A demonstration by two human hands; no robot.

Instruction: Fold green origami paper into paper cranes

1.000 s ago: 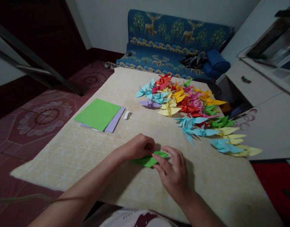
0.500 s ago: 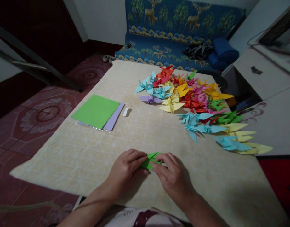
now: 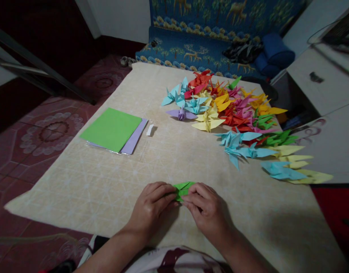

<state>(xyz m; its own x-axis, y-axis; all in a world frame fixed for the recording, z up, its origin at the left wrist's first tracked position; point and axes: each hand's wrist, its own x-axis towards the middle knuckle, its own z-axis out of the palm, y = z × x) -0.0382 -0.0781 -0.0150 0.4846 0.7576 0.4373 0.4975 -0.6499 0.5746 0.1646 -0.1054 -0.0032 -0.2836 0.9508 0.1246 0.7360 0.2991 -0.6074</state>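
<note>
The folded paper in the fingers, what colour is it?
The folded paper is bright green, seen in the head view.

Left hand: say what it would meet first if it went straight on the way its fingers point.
The left hand touches the folded green paper; past that, it would likely meet the right hand first, though depth is unclear.

Folded piece (image 3: pixel 183 188): matt, creased paper. Sheets (image 3: pixel 111 129): smooth, matt paper. Wrapper (image 3: pixel 124 153): clear, glossy plastic. Cranes (image 3: pixel 236 120): matt, creased paper. Worktop (image 3: pixel 111 180): cloth-covered, matt. Sofa (image 3: pixel 174 42): printed cloth.
</note>
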